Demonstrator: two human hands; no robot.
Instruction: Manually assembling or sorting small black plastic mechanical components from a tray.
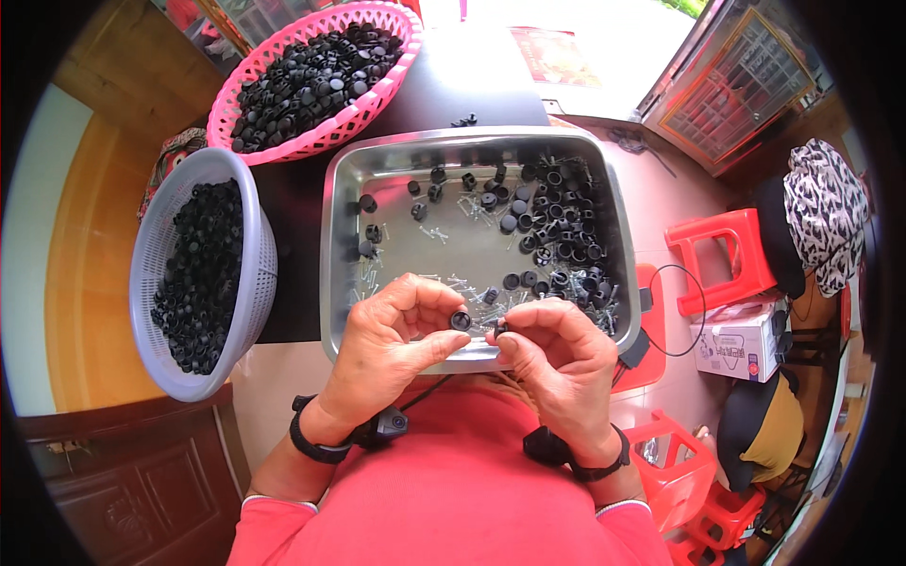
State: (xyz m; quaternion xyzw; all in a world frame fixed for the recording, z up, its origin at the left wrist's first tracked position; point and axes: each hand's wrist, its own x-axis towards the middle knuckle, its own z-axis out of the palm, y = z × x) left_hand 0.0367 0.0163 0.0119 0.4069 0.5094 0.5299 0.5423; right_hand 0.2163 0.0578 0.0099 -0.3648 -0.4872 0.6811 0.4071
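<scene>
My left hand [392, 344] pinches a small round black plastic cap [460, 320] between thumb and fingers, over the near rim of a steel tray [342, 274]. My right hand [557, 354] is closed beside it, its fingertips on a small screw-like piece [499, 328] pointed at the cap. The tray holds several black caps [562, 236] heaped on its right side and small silver screws [467, 283] scattered across the middle. Both wrists wear black bands.
A pale lilac basket [156, 283] of black caps sits at the left. At the back left stands a pink basket [283, 52] heaped with the same caps. Red plastic stools [722, 255] and a white box [741, 344] stand at the right.
</scene>
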